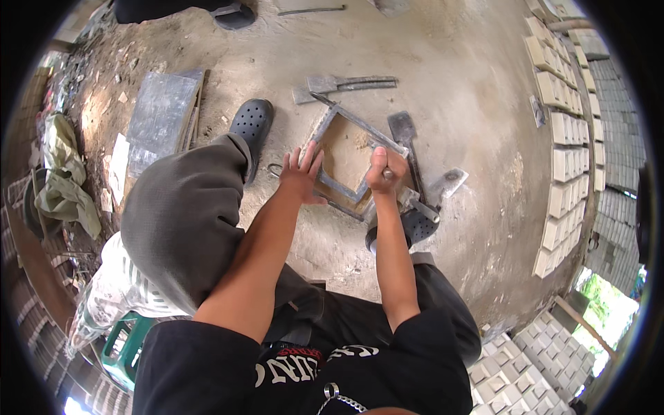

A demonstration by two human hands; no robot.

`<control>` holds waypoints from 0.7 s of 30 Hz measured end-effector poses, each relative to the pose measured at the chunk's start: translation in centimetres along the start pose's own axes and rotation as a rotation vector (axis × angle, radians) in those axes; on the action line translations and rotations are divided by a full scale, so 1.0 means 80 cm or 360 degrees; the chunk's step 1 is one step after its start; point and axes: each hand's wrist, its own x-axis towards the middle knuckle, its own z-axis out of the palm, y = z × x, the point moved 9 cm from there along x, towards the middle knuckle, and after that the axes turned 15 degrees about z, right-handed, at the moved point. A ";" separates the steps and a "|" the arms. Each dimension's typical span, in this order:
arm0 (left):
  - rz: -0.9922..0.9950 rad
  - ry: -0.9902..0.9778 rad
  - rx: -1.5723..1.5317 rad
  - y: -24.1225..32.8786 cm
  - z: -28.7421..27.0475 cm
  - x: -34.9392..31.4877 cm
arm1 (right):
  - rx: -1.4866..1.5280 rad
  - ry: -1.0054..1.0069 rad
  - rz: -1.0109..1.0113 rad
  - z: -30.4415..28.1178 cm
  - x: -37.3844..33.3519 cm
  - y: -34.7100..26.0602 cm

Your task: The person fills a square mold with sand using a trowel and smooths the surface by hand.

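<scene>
while left hand (300,178) splays on frame (371,129), right hand (384,164) clenches handle (388,176) — paddle (402,126) alongside

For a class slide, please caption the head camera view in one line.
Left hand spread at a grey rectangular frame, right hand closed around a handle; pale blocks in rows at right.

The black T-shirt (304,398) has short sleeves and pale and red lettering; a silver chain (351,403) with a ring hangs at six o'clock. Dark grey, loose trousers (183,214). Dark clogs with round holes: one towards eleven o'clock (254,123), another past three (420,224).
</scene>
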 end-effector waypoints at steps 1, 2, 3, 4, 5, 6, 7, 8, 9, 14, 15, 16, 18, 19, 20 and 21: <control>-0.0012 -0.0004 0.0015 0.000 0.000 0.000 | 0.0093 0.0040 0.0127 -0.002 0.007 0.007; -0.0022 -0.0008 0.0031 -0.002 0.000 -0.001 | 0.0185 0.0081 0.0256 -0.005 0.014 0.016; -0.0008 0.0005 0.0026 -0.002 0.002 -0.002 | 0.0265 0.0126 0.0394 -0.010 0.016 0.024; -0.0003 0.0017 0.0017 -0.005 0.005 -0.004 | 0.0351 0.0135 0.0458 -0.009 0.019 0.018; 0.0001 0.0029 0.0009 -0.007 0.007 -0.007 | 0.0437 0.0144 0.0523 -0.011 0.021 0.011; -0.0004 -0.0002 0.0004 -0.005 0.007 -0.007 | 0.0515 0.0166 0.0575 -0.015 0.025 0.004; -0.0010 -0.0033 0.0001 -0.002 0.005 -0.006 | 0.0587 0.0155 0.0548 -0.013 0.025 -0.003; -0.0016 -0.0064 -0.0003 -0.001 0.005 -0.006 | 0.0544 0.0111 0.0560 -0.005 0.025 0.009; 0.0001 -0.0054 0.0005 0.006 0.004 -0.004 | 0.0478 0.0079 0.0573 0.000 0.024 0.032; -0.0026 -0.0057 0.0019 -0.005 0.009 -0.013 | 0.0544 0.0035 0.0639 0.012 0.031 0.021; -0.0030 -0.0060 0.0018 -0.004 0.005 -0.012 | 0.0541 0.0012 0.0523 0.003 0.030 0.000; -0.0035 -0.0064 0.0019 -0.003 0.002 -0.011 | 0.0425 0.0042 0.0400 0.001 0.028 -0.010; -0.0022 -0.0045 0.0005 -0.001 -0.004 -0.006 | 0.0180 0.0123 0.0144 -0.002 0.020 -0.026; 0.0000 -0.0027 -0.0013 0.004 -0.004 -0.005 | 0.0132 -0.0031 0.0114 0.007 0.016 -0.014; 0.0024 -0.0010 -0.0030 0.008 -0.004 -0.004 | 0.0073 -0.0061 0.0091 0.009 0.012 0.000; 0.0021 -0.0008 -0.0032 0.006 -0.003 -0.007 | 0.0027 -0.0098 0.0073 0.024 0.011 -0.006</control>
